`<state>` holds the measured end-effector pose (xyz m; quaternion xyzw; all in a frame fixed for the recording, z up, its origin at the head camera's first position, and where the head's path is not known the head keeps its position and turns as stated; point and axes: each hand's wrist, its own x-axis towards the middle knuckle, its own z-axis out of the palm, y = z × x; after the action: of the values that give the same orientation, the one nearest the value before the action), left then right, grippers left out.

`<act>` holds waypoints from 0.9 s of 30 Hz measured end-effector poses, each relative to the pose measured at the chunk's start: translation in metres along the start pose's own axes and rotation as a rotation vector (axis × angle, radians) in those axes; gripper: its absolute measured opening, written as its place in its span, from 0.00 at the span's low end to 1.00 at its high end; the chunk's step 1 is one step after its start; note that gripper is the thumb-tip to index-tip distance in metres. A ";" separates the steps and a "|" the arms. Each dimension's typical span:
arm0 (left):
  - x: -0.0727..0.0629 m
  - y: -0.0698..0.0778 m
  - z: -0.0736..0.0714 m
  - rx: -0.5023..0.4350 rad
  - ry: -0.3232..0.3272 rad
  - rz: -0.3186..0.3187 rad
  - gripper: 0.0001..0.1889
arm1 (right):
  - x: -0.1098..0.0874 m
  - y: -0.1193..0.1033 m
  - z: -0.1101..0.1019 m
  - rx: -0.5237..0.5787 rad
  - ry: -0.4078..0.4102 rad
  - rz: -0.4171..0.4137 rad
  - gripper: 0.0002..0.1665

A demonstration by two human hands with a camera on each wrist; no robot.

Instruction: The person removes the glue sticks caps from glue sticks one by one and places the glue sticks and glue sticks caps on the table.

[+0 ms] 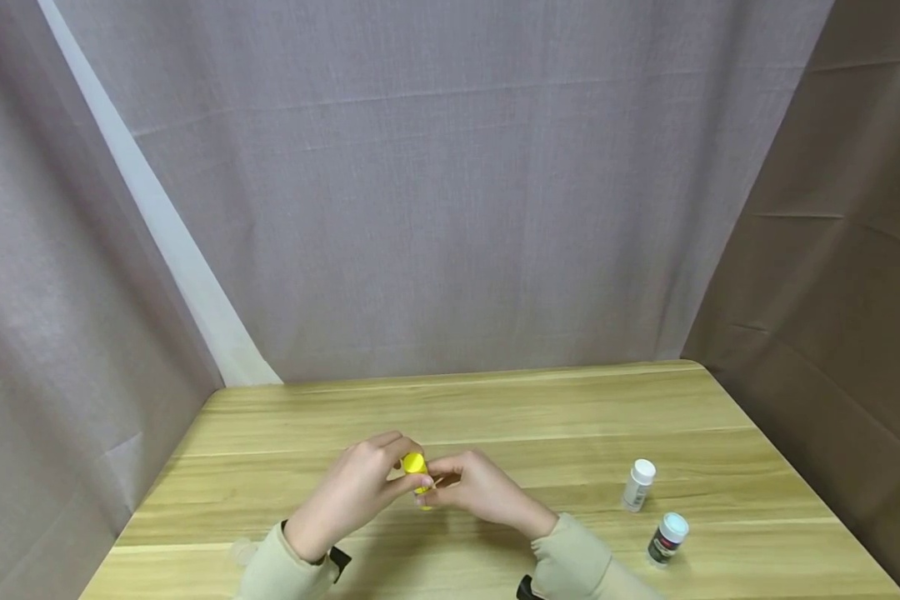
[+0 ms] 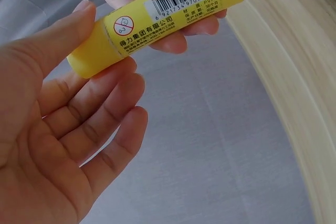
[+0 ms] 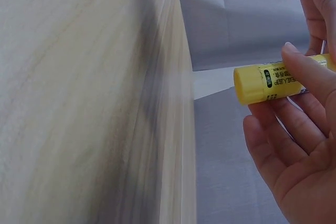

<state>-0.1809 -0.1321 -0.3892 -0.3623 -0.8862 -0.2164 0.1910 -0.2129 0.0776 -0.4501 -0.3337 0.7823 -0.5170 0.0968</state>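
Note:
Both hands hold one yellow glue stick (image 2: 163, 19) with a barcode and printed label on its side. In the left wrist view, my left hand (image 2: 68, 108) pinches the capped end between thumb and fingers. My right hand (image 3: 299, 135) grips the other end of the body, thumb on top and fingers beneath, with the yellow base sticking out past them. From the head view, the left hand (image 1: 363, 479) and right hand (image 1: 480, 490) meet over the middle of the table, the glue stick upright between them.
Two small bottles stand on the right of the wooden table (image 1: 555, 425): a white-capped one (image 1: 638, 485) and a dark-labelled one (image 1: 667, 538) nearer the front. A translucent round item (image 1: 243, 550) lies by the left sleeve. Grey curtains (image 1: 465, 208) hang behind the table.

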 end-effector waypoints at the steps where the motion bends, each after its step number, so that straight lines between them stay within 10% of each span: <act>1: 0.000 0.000 0.000 0.001 0.004 -0.004 0.11 | 0.000 0.000 0.000 -0.002 0.001 0.001 0.11; 27: -0.004 0.011 0.000 -0.010 0.039 -0.089 0.13 | 0.000 -0.003 0.003 0.020 0.035 -0.021 0.11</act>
<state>-0.1700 -0.1272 -0.3886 -0.3190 -0.8966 -0.2360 0.1967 -0.2103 0.0749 -0.4485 -0.3319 0.7752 -0.5313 0.0810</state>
